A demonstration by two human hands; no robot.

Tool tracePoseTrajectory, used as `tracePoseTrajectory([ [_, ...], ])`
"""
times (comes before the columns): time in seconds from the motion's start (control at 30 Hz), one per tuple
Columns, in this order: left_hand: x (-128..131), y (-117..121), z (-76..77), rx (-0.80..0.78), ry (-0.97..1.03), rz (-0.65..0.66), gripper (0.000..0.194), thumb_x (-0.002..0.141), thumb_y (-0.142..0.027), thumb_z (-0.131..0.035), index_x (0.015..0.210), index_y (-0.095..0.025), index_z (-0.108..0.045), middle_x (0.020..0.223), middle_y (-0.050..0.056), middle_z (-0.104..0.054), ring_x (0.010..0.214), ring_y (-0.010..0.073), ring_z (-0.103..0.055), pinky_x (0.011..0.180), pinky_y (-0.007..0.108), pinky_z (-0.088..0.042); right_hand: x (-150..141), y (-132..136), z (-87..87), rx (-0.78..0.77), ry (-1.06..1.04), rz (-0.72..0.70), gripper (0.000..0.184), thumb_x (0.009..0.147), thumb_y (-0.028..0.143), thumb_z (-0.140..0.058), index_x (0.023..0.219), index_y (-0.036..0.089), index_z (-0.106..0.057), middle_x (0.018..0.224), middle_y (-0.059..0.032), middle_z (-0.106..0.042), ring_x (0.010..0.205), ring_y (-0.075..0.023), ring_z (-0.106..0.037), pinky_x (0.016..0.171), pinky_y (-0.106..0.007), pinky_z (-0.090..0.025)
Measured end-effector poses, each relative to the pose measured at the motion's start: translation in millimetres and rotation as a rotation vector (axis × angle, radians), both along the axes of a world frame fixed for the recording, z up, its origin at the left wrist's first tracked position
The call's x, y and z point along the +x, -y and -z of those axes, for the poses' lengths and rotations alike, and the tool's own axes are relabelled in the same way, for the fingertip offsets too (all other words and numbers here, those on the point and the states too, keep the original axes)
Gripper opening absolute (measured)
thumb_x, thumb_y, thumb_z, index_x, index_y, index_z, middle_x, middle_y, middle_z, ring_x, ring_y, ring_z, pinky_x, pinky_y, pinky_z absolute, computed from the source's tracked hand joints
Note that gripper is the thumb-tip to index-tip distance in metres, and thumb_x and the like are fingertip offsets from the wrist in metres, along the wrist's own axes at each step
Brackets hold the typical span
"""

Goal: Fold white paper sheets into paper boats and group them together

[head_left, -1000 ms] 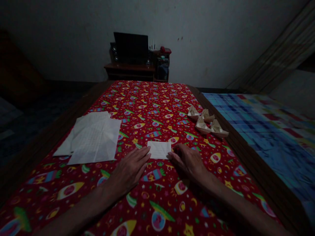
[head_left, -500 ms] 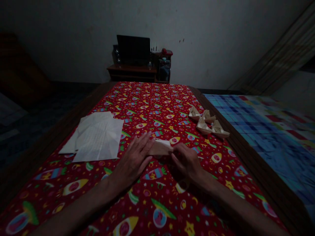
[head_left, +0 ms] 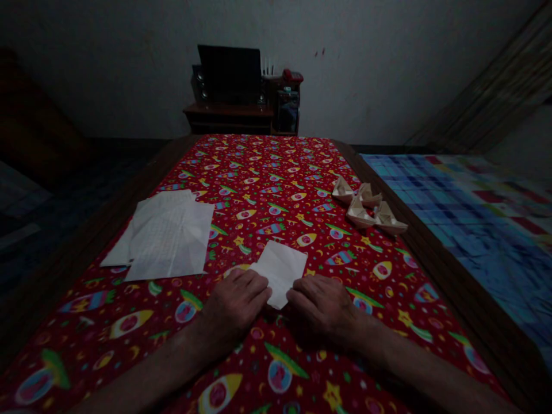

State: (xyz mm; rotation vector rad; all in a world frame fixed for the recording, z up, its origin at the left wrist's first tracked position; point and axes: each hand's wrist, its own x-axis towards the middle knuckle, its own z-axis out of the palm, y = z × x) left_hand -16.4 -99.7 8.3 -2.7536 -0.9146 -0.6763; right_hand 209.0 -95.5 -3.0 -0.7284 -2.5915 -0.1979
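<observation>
Your left hand (head_left: pixel 239 302) and right hand (head_left: pixel 325 307) are bare. Your left forearm (head_left: pixel 159 362) and right forearm (head_left: pixel 409 368) are uncovered over their visible length, slender, narrowing evenly toward the wrists (head_left: pixel 362 328). You present slim fingers (head_left: pixel 254 280) and rounded knuckles. Fine surface detail cannot be read in dim light.

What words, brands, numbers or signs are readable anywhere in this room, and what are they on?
None can be read.
Loose sheets on the left: faint rows of marks, too small and blurred to read.
Folded paper between the hands: no legible lettering.
Red tablecloth: rockets and stars, no words I can make out.
Black screen: no visible text.
</observation>
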Motion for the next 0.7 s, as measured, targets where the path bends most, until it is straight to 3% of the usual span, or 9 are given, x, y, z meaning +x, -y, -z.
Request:
tracePoseTrajectory([
  [0.1,0,9,5.3,-0.169,0.014,-0.032,0.022,0.093,-0.016,-0.038,0.091,-0.016,-0.060,0.085,0.005,-0.061,0.079,0.0176,-0.055,0.072,0.032,-0.044,2,1,8.4,-0.112,0.007,-0.009,0.021,0.091,0.017,-0.041,0.083,0.016,-0.060,0.076,-0.0046,-0.058,0.065,-0.0139,-0.048,0.058,-0.027,-0.035],
  [0.23,3,14,9.3,-0.391,0.103,-0.116,0.021,0.093,-0.021,-0.041,0.083,-0.017,-0.059,0.081,0.004,-0.059,0.077,0.0159,-0.055,0.070,0.029,-0.045,4,1,14.7,-0.383,-0.126,0.119,0.022,0.092,0.023,-0.044,0.083,0.019,-0.063,0.074,-0.0021,-0.058,0.060,-0.0105,-0.048,0.052,-0.022,-0.032],
  [0.37,4,11,16.0,-0.469,0.208,-0.169,0.023,0.093,-0.022,-0.042,0.076,-0.017,-0.056,0.076,0.002,-0.057,0.072,0.0137,-0.055,0.067,0.026,-0.045,1,1,8.8,-0.627,-0.213,0.183,0.023,0.093,0.025,-0.043,0.084,0.019,-0.064,0.078,-0.0028,-0.060,0.064,-0.0105,-0.052,0.056,-0.021,-0.035],
  [0.5,7,6,19.0,-0.483,0.196,-0.253,0.022,0.092,-0.023,-0.042,0.074,-0.018,-0.053,0.074,0.001,-0.056,0.069,0.0133,-0.056,0.064,0.025,-0.044,-4,-1,6.3,-0.628,-0.178,0.251,0.024,0.093,0.027,-0.042,0.084,0.017,-0.061,0.078,-0.0032,-0.059,0.066,-0.0117,-0.053,0.058,-0.022,-0.035],
  [0.7,11,0,9.6,-0.475,0.065,-0.352,0.022,0.092,-0.024,-0.042,0.074,-0.017,-0.053,0.074,0.002,-0.057,0.069,0.0154,-0.058,0.063,0.027,-0.046,-8,-4,14.8,-0.488,-0.103,0.322,0.025,0.094,0.030,-0.039,0.080,0.016,-0.055,0.074,-0.0015,-0.057,0.061,-0.0110,-0.048,0.055,-0.025,-0.026],
])
